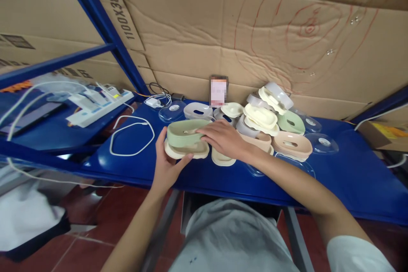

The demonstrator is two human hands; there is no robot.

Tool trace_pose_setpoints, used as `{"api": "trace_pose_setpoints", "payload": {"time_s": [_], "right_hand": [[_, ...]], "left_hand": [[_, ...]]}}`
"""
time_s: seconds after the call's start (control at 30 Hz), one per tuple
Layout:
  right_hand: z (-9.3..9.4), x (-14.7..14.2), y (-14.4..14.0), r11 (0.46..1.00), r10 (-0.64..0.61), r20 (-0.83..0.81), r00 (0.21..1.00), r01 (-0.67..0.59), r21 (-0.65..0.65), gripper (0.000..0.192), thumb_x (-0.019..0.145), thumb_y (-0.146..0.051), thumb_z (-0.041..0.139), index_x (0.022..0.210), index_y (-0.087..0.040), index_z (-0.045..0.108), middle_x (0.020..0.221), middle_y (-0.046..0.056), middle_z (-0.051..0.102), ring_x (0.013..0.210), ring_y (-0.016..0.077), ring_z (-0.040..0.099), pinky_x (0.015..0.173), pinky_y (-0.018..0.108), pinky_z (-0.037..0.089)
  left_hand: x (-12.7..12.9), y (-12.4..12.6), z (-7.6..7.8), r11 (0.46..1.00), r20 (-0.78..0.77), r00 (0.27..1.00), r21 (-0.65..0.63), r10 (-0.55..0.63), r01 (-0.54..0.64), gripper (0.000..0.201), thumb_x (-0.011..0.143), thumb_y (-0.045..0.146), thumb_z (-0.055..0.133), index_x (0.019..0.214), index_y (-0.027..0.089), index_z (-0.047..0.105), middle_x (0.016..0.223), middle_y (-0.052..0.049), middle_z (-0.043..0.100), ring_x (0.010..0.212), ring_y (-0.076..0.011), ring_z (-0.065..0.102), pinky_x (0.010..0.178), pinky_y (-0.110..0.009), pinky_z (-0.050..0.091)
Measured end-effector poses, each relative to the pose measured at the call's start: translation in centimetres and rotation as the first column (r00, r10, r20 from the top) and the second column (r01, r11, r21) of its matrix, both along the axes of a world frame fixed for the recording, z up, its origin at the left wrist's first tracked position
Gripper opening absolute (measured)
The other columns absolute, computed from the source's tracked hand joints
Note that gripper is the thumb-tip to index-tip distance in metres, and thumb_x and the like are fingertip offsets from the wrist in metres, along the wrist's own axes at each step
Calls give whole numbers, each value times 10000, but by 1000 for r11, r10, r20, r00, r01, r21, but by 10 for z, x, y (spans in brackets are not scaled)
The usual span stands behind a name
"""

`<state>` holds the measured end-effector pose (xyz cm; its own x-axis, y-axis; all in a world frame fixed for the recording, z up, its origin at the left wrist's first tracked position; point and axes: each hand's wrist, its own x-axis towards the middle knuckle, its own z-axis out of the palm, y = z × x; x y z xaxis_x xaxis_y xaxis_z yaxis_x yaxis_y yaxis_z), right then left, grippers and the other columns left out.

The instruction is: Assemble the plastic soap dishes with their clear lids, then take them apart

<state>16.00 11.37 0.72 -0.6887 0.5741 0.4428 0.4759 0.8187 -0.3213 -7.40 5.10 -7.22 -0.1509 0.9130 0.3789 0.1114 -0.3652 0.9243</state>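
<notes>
My left hand (pixel 167 168) is closed around a cream oval tray (pixel 197 151), its thumb along the near edge and its fingers at the left side. On top of that tray, slightly tilted, sits a green oval soap dish (pixel 183 139). My right hand (pixel 225 138) reaches over from the right, fingers bent against the dish's right rim and inside. A pale spot shows within the dish by those fingertips; what it is, I cannot make out. Another cream tray (pixel 223 158) lies under my right hand, partly covered by it.
Several cream trays (pixel 260 118), a peach dish (pixel 292 144) and another green dish (pixel 295 122) are heaped at right. Clear lids (pixel 323 142) lie around them. A phone-like screen (pixel 218 91) leans on the cardboard. A white cable (pixel 111 148) and power strip (pixel 98 110) are at left.
</notes>
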Motion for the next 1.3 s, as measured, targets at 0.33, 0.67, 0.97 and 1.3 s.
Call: {"api": "trace_pose_setpoints", "payload": {"time_s": [0.33, 0.67, 0.97, 1.3], "right_hand": [[11, 38, 16, 934, -339, 192, 921, 306, 185, 394, 1099, -253, 472, 1455, -215, 635, 1490, 126, 658, 1367, 371, 594, 1163, 571, 414], [0, 140, -130, 874, -442, -42, 896, 441, 203, 578, 1046, -322, 632, 1588, -482, 512, 1389, 28, 733, 1255, 354, 698, 1032, 608, 523], [-35, 190, -166, 803, -518, -122, 847, 530, 273, 368, 955, -74, 719, 1274, -257, 732, 1200, 85, 793, 1114, 286, 754, 963, 472, 553], [26, 182, -98, 886, -427, 2, 904, 418, 200, 400, 886, -39, 796, 1255, -190, 764, 1137, 73, 810, 1077, 265, 759, 959, 467, 592]], "left_hand": [[-49, 4, 0, 956, -642, 713, 120, 281, -269, 565, 911, 601, 743, 1330, 228, 675, 1455, -162, 618, 1418, -405, 560, 1213, -620, 424], [-40, -12, -4, 934, -711, 611, 209, 348, -289, 508, 984, 511, 686, 1401, 221, 666, 1569, -196, 528, 1478, -441, 513, 1216, -651, 409], [45, -4, 36, 813, -823, 533, 441, 198, 380, 325, 981, 176, 718, 1299, 220, 672, 1377, -146, 691, 1266, -302, 681, 1108, -505, 536], [71, 50, 42, 553, -875, 476, 356, -85, 753, 129, 1002, 196, 684, 1116, 169, 738, 1079, -43, 776, 1023, -206, 725, 1034, -403, 555]]}}
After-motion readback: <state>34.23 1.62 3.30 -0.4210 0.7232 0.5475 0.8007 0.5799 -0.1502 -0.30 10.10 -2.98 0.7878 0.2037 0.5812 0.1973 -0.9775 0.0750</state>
